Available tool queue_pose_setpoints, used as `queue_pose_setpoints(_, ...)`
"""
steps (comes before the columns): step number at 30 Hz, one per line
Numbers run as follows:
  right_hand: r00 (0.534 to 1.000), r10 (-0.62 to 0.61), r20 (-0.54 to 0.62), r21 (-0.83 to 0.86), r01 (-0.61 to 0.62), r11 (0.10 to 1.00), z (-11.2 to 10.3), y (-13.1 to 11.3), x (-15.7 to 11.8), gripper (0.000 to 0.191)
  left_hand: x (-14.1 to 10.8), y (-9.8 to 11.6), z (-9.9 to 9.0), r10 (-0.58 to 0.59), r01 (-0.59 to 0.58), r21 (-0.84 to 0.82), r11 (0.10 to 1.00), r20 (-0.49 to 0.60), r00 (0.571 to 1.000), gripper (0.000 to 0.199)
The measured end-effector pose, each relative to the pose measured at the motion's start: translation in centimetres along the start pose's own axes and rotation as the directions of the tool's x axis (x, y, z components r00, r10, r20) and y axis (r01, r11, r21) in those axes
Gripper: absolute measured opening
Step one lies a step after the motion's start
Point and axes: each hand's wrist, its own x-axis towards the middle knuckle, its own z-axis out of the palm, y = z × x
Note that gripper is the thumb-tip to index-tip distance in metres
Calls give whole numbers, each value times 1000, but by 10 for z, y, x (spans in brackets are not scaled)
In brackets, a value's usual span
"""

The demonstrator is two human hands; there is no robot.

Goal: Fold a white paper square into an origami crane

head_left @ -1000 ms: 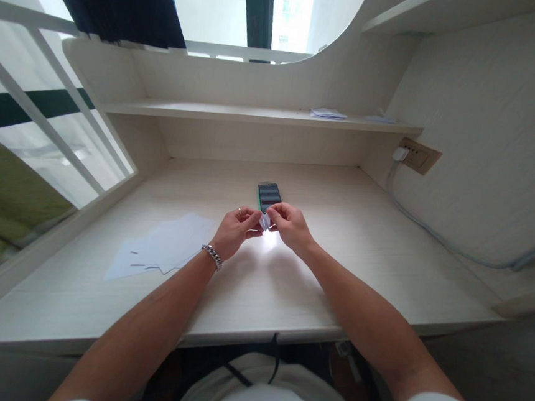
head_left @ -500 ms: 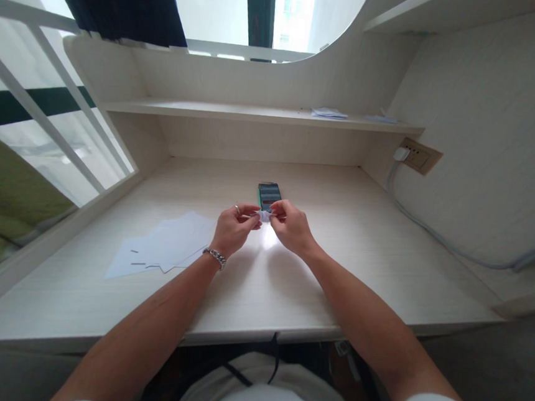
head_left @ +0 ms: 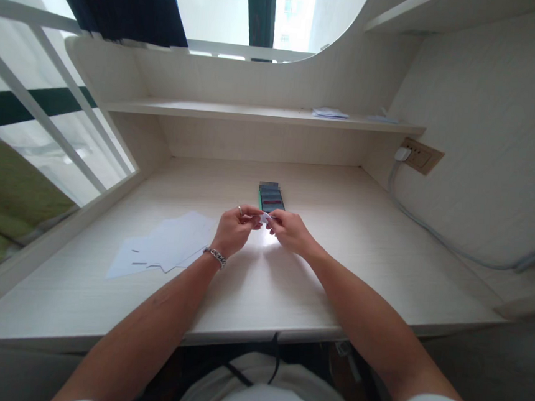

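Observation:
A small piece of white paper [head_left: 265, 217] is held up between both hands over the middle of the desk. My left hand [head_left: 236, 228], with a ring and a chain bracelet, is closed in a pinch on the paper's left side. From the right, my right hand [head_left: 291, 231] pinches the other side with thumb and fingers. The fingers hide much of the paper, and its exact shape is too small to tell. Just beyond the fingertips a phone [head_left: 271, 197] with a dark screen and a green edge lies flat on the desk.
Several white paper sheets [head_left: 165, 241], some with dark cut or drawn lines, lie left of my left forearm. Folded papers [head_left: 330, 113] rest on the shelf [head_left: 237, 114]. A white plug sits in the wall socket [head_left: 422, 156], its grey cable [head_left: 437, 238] running along the right side.
My right hand has shifted slightly down and turned at the fingers, uncovering more of the phone. The paper between the hands has tilted a little. My left hand has barely moved.

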Motion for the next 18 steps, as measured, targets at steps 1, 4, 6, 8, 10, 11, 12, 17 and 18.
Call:
queue_pose_setpoints(1,1000,13,3,46,-13,999,0,0,0,18,1,0,0,-29,28,-48,998,-5,1000,21)
queue_pose_setpoints(4,1000,28,0,75,-28,997,-1,-3,-1,18,3,1,0,-93,90,-137,987,-14,996,24)
queue_pose_setpoints(6,1000,-1,-16,-56,0,998,-3,-7,-3,19,3,-1,0,-86,85,-97,992,-3,996,24)
queue_pose_setpoints(8,999,-40,-22,-238,33,971,-4,-12,-7,19,3,-4,-1,-60,60,-1,998,27,998,25)
queue_pose_setpoints(10,998,-60,-13,-368,51,929,-5,-16,-9,22,3,-8,-1,-41,35,99,994,55,998,26)
queue_pose_setpoints(11,998,-66,-7,-401,58,914,-5,-17,-10,24,2,-9,-2,-40,31,142,989,63,997,27)
queue_pose_setpoints(12,998,-70,-4,-415,62,908,-5,-17,-10,25,2,-10,-2,-43,31,175,984,67,997,27)
queue_pose_setpoints(17,1000,-16,-24,-166,12,986,-3,-11,-5,24,2,-8,-2,-76,66,137,988,68,995,27)
queue_pose_setpoints(18,1000,23,-18,-32,-23,999,-2,-9,-3,24,2,-6,-1,-85,79,98,992,60,995,28)
